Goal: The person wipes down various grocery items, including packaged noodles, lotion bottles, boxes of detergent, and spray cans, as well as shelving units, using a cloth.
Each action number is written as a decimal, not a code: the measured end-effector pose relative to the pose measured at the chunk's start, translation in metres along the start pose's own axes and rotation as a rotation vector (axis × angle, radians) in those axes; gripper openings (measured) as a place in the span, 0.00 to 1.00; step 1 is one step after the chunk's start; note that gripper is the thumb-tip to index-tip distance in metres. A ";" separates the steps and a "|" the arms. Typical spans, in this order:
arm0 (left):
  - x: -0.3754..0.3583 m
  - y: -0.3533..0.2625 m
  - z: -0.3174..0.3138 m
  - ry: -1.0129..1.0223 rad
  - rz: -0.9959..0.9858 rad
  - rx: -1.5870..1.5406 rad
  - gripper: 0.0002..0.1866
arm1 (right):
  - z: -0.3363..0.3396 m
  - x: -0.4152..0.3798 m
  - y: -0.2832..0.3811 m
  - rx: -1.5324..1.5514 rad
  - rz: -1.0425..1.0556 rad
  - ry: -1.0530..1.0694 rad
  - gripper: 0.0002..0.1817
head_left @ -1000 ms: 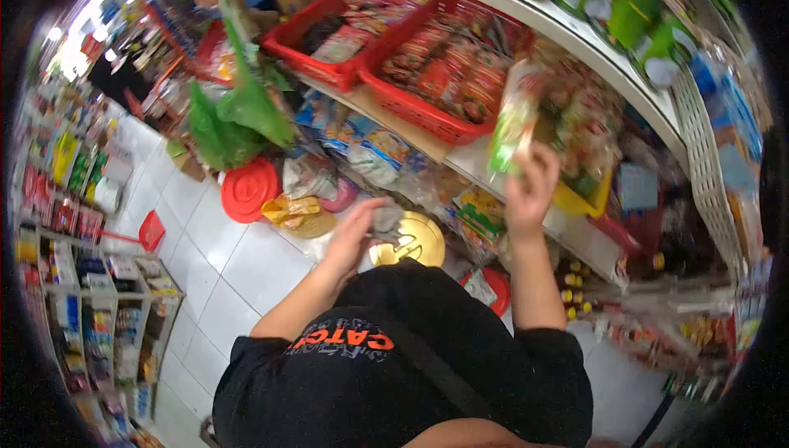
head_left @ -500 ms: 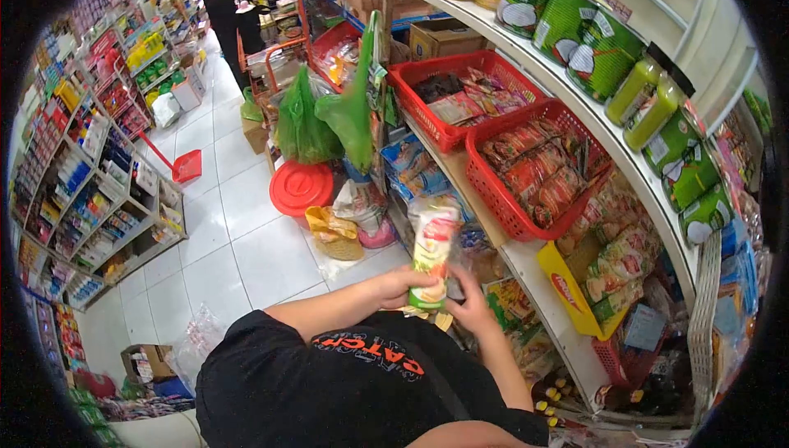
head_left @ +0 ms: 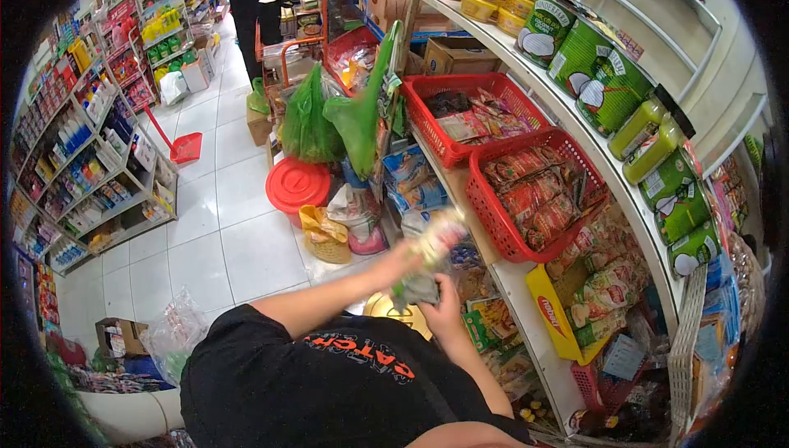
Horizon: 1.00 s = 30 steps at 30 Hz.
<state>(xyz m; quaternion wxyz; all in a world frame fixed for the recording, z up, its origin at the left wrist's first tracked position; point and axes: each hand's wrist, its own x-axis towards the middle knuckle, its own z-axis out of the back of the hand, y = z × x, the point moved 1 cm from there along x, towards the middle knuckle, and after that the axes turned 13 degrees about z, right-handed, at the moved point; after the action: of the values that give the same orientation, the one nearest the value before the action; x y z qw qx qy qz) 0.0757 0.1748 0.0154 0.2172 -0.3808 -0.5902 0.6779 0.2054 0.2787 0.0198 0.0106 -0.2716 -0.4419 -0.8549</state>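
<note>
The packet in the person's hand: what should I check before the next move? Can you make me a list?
1. Packet held in the left hand: ok.
2. Grey cloth held in the right hand: ok.
3. Packet's label sharp enough to read: not ok, it's blurred.
4. Packet sealed all round: cannot tell.
5. Yellow box on the shelf has packets in it: ok.
6. Lid on the red bucket: ok.

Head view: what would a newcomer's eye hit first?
Probably the red baskets of packets on a shelf, right of centre, then the big green cans on the white shelf above. Near centre, the left hand grips a motion-blurred packet; the right hand holds a grey item.
</note>
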 end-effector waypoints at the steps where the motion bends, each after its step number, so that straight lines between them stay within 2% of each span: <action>1: -0.003 0.008 -0.016 0.087 -0.034 0.002 0.28 | -0.006 -0.010 -0.019 0.029 -0.027 -0.063 0.22; 3: -0.003 0.010 -0.021 0.084 -0.006 0.111 0.29 | -0.012 -0.024 -0.050 0.087 -0.071 -0.187 0.22; 4: -0.002 0.007 -0.021 0.083 0.011 0.167 0.29 | -0.004 -0.013 -0.034 0.317 -0.123 -0.253 0.22; 7: -0.016 -0.004 -0.028 0.280 0.093 0.233 0.30 | 0.016 0.012 0.003 0.444 -0.225 -0.512 0.24; 8: -0.016 -0.004 -0.030 0.297 0.123 0.252 0.29 | 0.015 0.014 0.004 0.477 -0.202 -0.537 0.25; 11: -0.011 -0.006 -0.034 0.211 -0.127 0.102 0.27 | 0.019 0.012 0.017 0.404 -0.199 -0.354 0.23; 15: 0.005 -0.022 -0.030 0.175 -0.017 -0.352 0.27 | 0.009 0.000 0.018 -0.161 0.193 -0.113 0.22; 16: 0.001 -0.026 -0.033 0.135 -0.041 -0.321 0.23 | 0.010 0.000 0.019 -0.176 0.202 -0.115 0.25; 19: -0.004 -0.007 -0.052 0.232 -0.055 -0.202 0.22 | 0.022 0.002 0.008 -0.160 0.154 -0.310 0.28; 20: -0.014 -0.008 -0.057 0.313 0.039 -0.178 0.23 | 0.027 0.005 0.002 -0.239 0.270 -0.449 0.29; 23: 0.002 0.044 -0.062 0.546 0.275 -0.167 0.23 | 0.050 0.016 -0.001 0.449 -0.147 -0.700 0.28; 25: 0.007 0.022 -0.051 0.586 0.203 0.019 0.24 | 0.060 0.014 -0.008 0.524 -0.265 -0.836 0.30; 26: 0.006 0.009 -0.052 0.495 0.059 -0.042 0.24 | 0.064 0.009 -0.017 0.648 -0.332 -0.925 0.31; 27: 0.004 -0.001 -0.051 0.387 -0.075 -0.114 0.25 | 0.055 -0.007 -0.038 0.452 -0.270 -0.853 0.31; 28: 0.006 -0.005 -0.044 0.343 0.003 -0.118 0.27 | 0.045 -0.024 -0.059 0.253 -0.209 -0.798 0.31; 29: 0.008 -0.005 -0.037 0.286 0.081 -0.115 0.29 | 0.037 -0.037 -0.070 0.487 -0.211 -0.849 0.31; 30: 0.011 -0.003 -0.034 0.238 0.105 -0.135 0.30 | 0.034 -0.040 -0.065 0.432 -0.129 -0.695 0.32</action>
<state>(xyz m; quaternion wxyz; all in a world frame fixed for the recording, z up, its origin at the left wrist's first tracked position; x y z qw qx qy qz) 0.0947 0.2050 0.0150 0.2239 -0.5025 -0.5838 0.5971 0.2381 0.3355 -0.0319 -0.1360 -0.5072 -0.6045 -0.5990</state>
